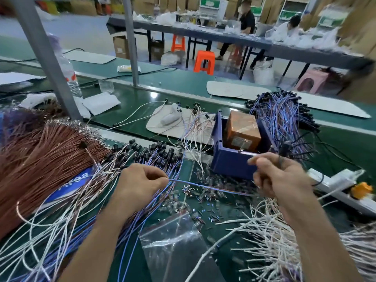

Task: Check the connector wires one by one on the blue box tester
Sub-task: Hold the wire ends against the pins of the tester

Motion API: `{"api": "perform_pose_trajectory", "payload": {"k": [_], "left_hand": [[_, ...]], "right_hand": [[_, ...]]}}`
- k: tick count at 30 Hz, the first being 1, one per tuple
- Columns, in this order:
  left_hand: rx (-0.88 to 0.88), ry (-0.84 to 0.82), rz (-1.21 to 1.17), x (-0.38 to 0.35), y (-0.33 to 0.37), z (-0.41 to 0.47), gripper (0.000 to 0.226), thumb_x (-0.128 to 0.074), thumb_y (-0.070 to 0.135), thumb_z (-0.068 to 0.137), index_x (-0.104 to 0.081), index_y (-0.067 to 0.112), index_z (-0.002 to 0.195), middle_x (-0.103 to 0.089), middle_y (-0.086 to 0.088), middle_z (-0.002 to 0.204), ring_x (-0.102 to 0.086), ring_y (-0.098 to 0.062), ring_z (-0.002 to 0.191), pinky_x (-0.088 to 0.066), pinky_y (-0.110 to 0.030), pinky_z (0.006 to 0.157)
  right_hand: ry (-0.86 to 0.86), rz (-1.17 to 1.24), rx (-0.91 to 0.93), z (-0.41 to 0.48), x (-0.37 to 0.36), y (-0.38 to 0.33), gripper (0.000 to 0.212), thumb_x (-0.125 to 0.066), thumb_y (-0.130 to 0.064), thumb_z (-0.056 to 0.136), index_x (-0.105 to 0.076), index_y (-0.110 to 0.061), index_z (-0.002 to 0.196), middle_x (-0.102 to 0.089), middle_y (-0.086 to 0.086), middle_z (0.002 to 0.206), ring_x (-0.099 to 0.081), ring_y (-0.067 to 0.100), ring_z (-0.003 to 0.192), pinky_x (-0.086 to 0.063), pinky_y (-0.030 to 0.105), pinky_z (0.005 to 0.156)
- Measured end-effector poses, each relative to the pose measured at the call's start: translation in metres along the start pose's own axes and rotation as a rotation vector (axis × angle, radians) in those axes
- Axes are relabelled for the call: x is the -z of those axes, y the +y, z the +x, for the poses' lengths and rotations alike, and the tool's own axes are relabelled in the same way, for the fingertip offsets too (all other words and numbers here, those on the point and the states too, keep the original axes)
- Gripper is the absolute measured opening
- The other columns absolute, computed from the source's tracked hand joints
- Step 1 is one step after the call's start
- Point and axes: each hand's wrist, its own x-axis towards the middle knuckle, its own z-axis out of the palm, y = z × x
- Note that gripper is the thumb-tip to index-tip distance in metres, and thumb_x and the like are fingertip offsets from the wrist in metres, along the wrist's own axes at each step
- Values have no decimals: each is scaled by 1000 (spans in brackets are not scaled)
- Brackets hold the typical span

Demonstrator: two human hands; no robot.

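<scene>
Our left hand (140, 185) and right hand (281, 177) both pinch one blue wire (203, 186) stretched before the blue box tester (230, 162), so we may drag neighbouring loose wires (156, 159) along.

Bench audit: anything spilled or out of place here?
Yes. Small loose connector pieces lie scattered over the green mat in front of the blue box, beside the clear zip bag; they look spilled. The left hand and right hand hold a blue wire above them.
</scene>
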Motion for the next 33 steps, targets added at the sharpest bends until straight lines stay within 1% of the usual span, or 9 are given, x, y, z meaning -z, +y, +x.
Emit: {"api": "perform_pose_trajectory", "payload": {"k": [3, 5, 7, 9, 14, 22, 25, 31, 33], "left_hand": [[-93, -117, -208, -16, 19, -10, 18, -87, 19, 79, -82, 35, 73, -76, 11, 68, -66, 1, 58, -55, -17, 58], [-146, -321, -359, -31, 35, -19, 15, -86, 16, 81, -84, 30, 78, -77, 0, 71, -66, -8, 62, -57, -27, 62], [-184, -404, -479, -48, 46, -24, 10, -86, 14, 80, -85, 24, 82, -78, -4, 74, -69, -11, 65, -55, -24, 61], [-164, -375, -567, -62, 49, -25, 12, -86, 10, 79, -85, 21, 83, -78, -7, 74, -71, -12, 64, -54, -20, 60], [-95, -344, -557, -79, 38, -16, 10, -82, 8, 82, -84, 17, 78, -75, -12, 68, -66, -14, 58, -53, -20, 55], [-70, -244, -558, -119, 29, 0, 20, -76, 7, 88, -81, 18, 72, -74, -10, 65, -64, -17, 52, -50, -23, 49], [-47, -81, -607, -109, 24, 8, 20, -77, 11, 88, -82, 25, 74, -75, -8, 66, -66, -15, 52, -54, -21, 49], [-375, 78, -168, -104, 20, -7, 31, -85, 13, 79, -82, 41, 92, -75, 28, 101, -68, 6, 102, -52, -19, 94], [-436, 28, -199, -111, 25, -17, 34, -88, 17, 77, -81, 41, 100, -75, 29, 102, -67, 9, 103, -48, -9, 93]], "right_hand": [[-144, -496, 86, -13, -14, 11, 17, -69, -29, 94, -77, -43, 88, -75, -9, 74, -64, 6, 62, -53, 31, 61], [-263, -493, 91, -21, -28, 14, 11, -68, -39, 91, -76, -45, 94, -77, -6, 82, -70, 20, 78, -56, 42, 74], [-375, -427, 108, -24, -37, 19, 15, -63, -43, 89, -76, -42, 95, -75, -5, 78, -68, 17, 71, -52, 35, 66], [-352, -347, 95, -22, -38, 26, 15, -63, -37, 88, -77, -31, 89, -71, -6, 65, -58, 6, 56, -44, 23, 55], [-179, -204, -13, -14, -22, 57, 16, -67, -20, 92, -72, -11, 81, -50, -2, 51, -34, 11, 49, -27, 24, 48], [-154, 83, -155, -4, -24, 96, 25, -64, -18, 99, -80, -19, 79, -40, -4, 49, -27, 9, 43, -22, 20, 43], [-96, 188, -190, -3, -20, 100, 32, -62, -13, 100, -79, -15, 73, -38, -6, 46, -26, 8, 39, -20, 20, 40], [-88, 281, -200, -8, -13, 98, 37, -61, -8, 99, -78, -12, 67, -30, -2, 44, -20, 9, 37, -15, 22, 41], [-96, 261, -182, -10, -16, 98, 35, -62, -8, 98, -77, -12, 67, -30, -2, 44, -20, 10, 38, -14, 26, 44]]}}
